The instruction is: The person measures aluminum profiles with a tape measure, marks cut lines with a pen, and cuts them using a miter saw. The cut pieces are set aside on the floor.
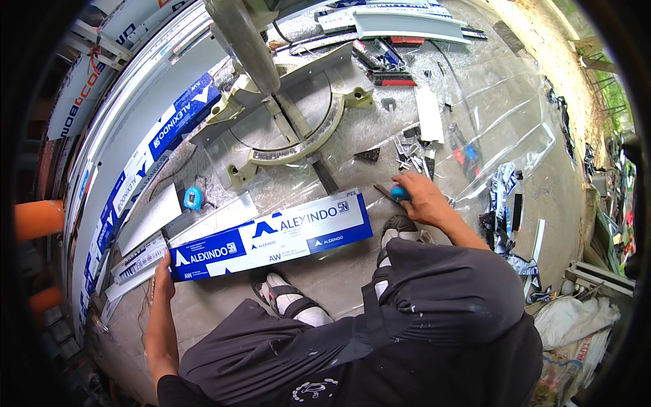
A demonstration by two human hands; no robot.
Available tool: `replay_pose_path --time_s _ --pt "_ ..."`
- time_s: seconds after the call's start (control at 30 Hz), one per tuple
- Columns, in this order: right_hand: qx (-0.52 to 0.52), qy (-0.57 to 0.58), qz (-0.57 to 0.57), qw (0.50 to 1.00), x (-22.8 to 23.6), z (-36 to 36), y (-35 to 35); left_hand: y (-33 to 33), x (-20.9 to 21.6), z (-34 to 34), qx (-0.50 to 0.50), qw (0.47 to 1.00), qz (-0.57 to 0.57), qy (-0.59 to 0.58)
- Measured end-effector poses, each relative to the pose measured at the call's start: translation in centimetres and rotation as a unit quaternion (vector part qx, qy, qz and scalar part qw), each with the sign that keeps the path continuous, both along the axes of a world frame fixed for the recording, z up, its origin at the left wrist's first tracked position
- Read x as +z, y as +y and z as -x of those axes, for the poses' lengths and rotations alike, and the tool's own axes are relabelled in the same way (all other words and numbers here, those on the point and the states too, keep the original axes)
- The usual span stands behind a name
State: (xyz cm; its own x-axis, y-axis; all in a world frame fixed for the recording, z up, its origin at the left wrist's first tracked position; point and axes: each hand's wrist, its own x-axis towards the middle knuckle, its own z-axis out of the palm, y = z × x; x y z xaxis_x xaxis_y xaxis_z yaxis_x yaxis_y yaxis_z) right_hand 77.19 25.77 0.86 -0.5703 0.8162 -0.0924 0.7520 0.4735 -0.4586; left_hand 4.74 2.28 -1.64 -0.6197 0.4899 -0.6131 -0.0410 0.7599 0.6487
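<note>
At about eight o'clock the left hand (163, 271) grips the left end of a long blue-and-white wrapped profile (271, 236), which lies flat on the concrete floor (339, 278) across the picture's middle. A small blue tape measure (193, 197) sits just beyond it, toward ten o'clock. The mitre saw (285, 115) stands at twelve o'clock. At three o'clock the right hand (417, 198) is closed around a blue-handled tool (397, 193), beside scattered metal offcuts (410, 154).

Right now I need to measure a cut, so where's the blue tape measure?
In the head view the blue tape measure lies on the floor at left of centre, beside the miter saw's base and just above the blue-and-white wrapped profile.
</note>
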Motion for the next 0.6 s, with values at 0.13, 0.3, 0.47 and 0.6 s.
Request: replay_pose_path --time_s 0.13,0.3,0.47,0.6 --pt "-0.017 0.051 -0.139 0.989 -0.2 1.3 -0.9 -0.1 -0.4 0.4 -0.009 0.995 -0.021 -0.092" --pt "-0.163 0.224 0.316 0.907 0.4 6.1 -4.1 -0.2 -1.4 1.4 0.008 0.994 -0.027 -0.105" --pt "-0.122 0.161 0.281 0.938 -1.7 9.0 -6.2 -0.5 -1.4 1.9 -0.001 0.991 -0.019 -0.132" --pt "-0.096 0.174 0.247 0.948 -3.0 8.5 -6.1 -0.8 -1.7 1.9 0.011 0.994 -0.033 -0.103"
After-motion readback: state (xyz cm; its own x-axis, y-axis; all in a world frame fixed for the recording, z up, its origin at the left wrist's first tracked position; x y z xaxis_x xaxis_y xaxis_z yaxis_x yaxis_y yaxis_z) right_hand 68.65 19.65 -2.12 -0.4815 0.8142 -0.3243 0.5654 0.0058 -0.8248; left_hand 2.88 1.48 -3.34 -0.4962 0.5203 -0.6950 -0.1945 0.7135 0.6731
